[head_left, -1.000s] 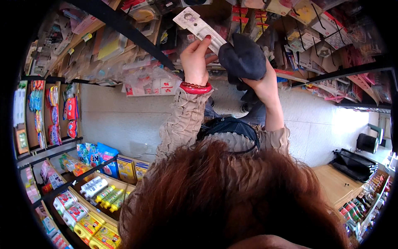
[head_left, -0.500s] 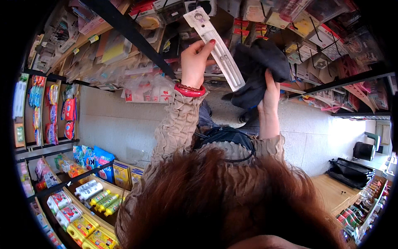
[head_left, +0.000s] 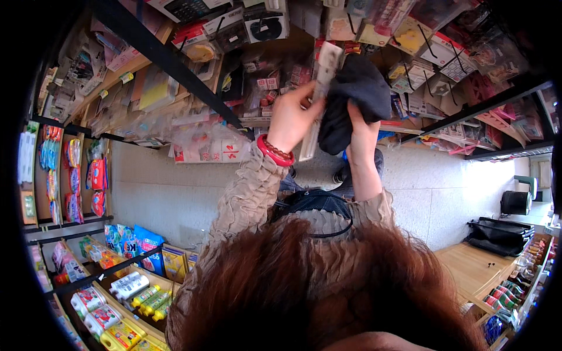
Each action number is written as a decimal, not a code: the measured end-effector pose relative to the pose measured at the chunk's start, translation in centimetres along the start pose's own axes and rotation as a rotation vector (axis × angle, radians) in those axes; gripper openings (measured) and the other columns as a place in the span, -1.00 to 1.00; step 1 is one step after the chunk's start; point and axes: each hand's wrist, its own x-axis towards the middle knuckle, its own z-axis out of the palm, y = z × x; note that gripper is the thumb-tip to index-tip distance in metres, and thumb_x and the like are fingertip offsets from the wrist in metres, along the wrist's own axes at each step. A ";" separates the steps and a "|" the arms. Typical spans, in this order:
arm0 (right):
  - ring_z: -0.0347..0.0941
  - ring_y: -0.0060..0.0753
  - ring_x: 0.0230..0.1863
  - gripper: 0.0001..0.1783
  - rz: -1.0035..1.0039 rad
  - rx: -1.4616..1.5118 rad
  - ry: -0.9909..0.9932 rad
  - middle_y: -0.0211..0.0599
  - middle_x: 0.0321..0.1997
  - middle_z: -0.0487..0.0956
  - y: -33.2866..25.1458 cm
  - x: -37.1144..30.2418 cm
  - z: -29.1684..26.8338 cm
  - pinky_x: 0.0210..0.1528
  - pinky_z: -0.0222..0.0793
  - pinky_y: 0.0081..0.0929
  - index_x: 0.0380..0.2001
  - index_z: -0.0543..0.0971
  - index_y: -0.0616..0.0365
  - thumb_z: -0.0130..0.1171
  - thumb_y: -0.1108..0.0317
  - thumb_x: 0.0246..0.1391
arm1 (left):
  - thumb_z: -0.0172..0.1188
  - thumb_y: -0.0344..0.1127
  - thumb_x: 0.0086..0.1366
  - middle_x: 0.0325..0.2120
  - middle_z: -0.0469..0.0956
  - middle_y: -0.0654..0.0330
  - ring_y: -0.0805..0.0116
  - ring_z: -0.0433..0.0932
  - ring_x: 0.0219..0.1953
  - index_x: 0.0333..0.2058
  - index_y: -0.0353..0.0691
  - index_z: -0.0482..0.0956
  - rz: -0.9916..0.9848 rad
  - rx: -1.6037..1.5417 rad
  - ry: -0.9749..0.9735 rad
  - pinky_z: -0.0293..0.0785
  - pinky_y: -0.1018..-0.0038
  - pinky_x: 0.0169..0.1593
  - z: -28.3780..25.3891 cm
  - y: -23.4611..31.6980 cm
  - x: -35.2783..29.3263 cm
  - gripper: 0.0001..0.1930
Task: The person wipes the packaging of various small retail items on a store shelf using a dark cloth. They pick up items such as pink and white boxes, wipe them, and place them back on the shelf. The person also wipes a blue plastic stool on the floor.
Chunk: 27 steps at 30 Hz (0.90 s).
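My left hand (head_left: 291,117), with a red bangle and beads at its wrist, pinches a long, narrow white pack (head_left: 323,73) between thumb and fingers. The pack is tilted, its upper end leaning right, and its face is seen at a steep slant. What it contains is hard to make out now. Close on its right, a bunched black cloth (head_left: 357,88) is gripped by my right hand (head_left: 363,131), the thumb lying on its near side. The pack overlaps the cloth's left edge in the view; whether they touch I cannot tell.
Shelves ahead hold hanging packs (head_left: 410,70) on black hooks, with a dark shelf post (head_left: 170,64) to the left. Cleaning bottles (head_left: 130,285) stand on a lower-left shelf. A black bag (head_left: 497,236) lies on a wooden counter (head_left: 468,266) at right.
The white pack has swung from leaning left, face showing, to leaning right at a steep slant. It is now closer against the black cloth, which has shifted slightly left.
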 end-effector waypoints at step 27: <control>0.39 -0.20 0.01 -0.64 0.348 0.674 0.024 -0.13 0.01 0.47 0.0 2.6 -4.5 0.12 0.27 -0.32 -0.06 0.42 0.29 -0.04 0.30 0.14 | 0.11 -0.36 0.21 -0.31 0.55 0.10 0.49 0.50 -0.31 0.00 -0.32 0.39 -0.105 -0.230 -0.421 0.40 0.55 -0.20 -1.4 -1.9 0.1 -0.62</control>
